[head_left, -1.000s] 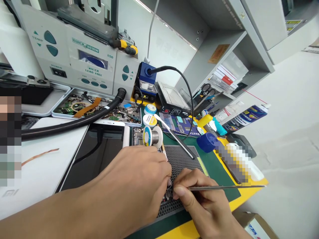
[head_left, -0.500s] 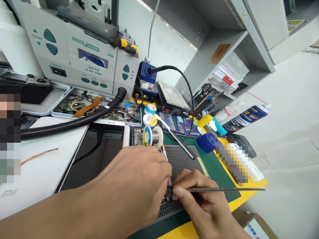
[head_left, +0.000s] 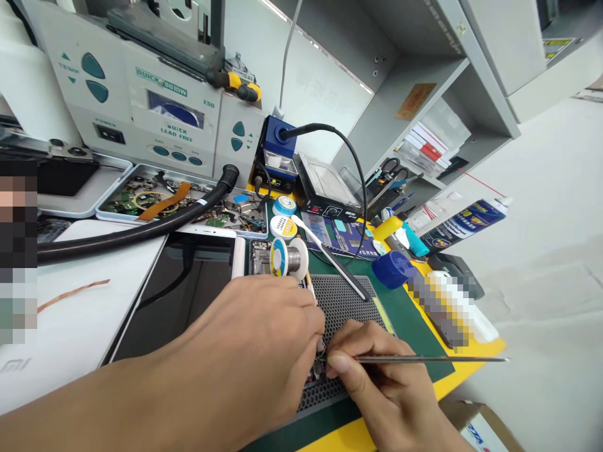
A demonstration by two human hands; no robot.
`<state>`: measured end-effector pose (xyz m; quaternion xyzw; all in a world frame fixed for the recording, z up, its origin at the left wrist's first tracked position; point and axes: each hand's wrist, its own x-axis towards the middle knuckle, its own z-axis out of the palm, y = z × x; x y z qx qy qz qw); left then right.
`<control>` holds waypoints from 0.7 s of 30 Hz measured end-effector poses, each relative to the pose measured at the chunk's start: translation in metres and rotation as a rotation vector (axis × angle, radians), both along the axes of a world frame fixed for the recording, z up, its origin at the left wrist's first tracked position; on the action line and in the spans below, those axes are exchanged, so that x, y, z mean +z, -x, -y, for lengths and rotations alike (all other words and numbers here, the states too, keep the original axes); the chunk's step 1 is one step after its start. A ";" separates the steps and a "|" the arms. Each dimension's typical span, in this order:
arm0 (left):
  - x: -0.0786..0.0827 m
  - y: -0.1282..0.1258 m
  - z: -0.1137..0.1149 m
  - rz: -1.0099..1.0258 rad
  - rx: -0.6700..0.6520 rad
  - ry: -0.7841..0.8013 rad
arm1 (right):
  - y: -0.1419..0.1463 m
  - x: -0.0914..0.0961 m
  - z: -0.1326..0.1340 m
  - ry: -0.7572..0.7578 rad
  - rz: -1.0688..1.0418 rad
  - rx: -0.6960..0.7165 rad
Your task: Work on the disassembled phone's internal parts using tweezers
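My left hand (head_left: 254, 351) lies curled over a small circuit part (head_left: 315, 371) on the dark perforated mat (head_left: 342, 301), its fingertips pinched down on the part and hiding most of it. My right hand (head_left: 391, 389) is closed on thin metal tweezers (head_left: 424, 359), whose tips point left into the same spot between my two hands. The tweezers' long end sticks out to the right over the yellow table edge.
A solder spool (head_left: 288, 258) and an opened phone (head_left: 198, 282) lie just behind my hands. A black hose (head_left: 141, 231) crosses a parts tray (head_left: 179, 204) before the grey rework station (head_left: 141, 113). Blue-capped bottle (head_left: 393, 269), glue tube (head_left: 464, 223) and soldering iron cable (head_left: 351, 163) stand right.
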<state>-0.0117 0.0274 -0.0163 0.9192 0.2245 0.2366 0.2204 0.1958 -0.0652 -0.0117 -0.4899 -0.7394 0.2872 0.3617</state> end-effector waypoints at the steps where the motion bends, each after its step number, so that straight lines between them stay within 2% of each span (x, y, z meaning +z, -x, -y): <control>1: 0.000 0.000 -0.001 0.005 0.001 -0.005 | 0.000 0.000 0.000 -0.001 -0.004 0.001; 11: 0.003 0.000 0.000 -0.023 0.002 0.007 | -0.001 0.000 0.002 0.027 0.022 -0.018; 16: 0.001 0.000 0.000 0.026 0.002 -0.025 | -0.001 0.000 0.003 0.045 0.021 -0.014; 21: 0.008 -0.004 -0.004 0.098 0.016 -0.077 | -0.001 0.001 0.003 0.038 -0.004 -0.001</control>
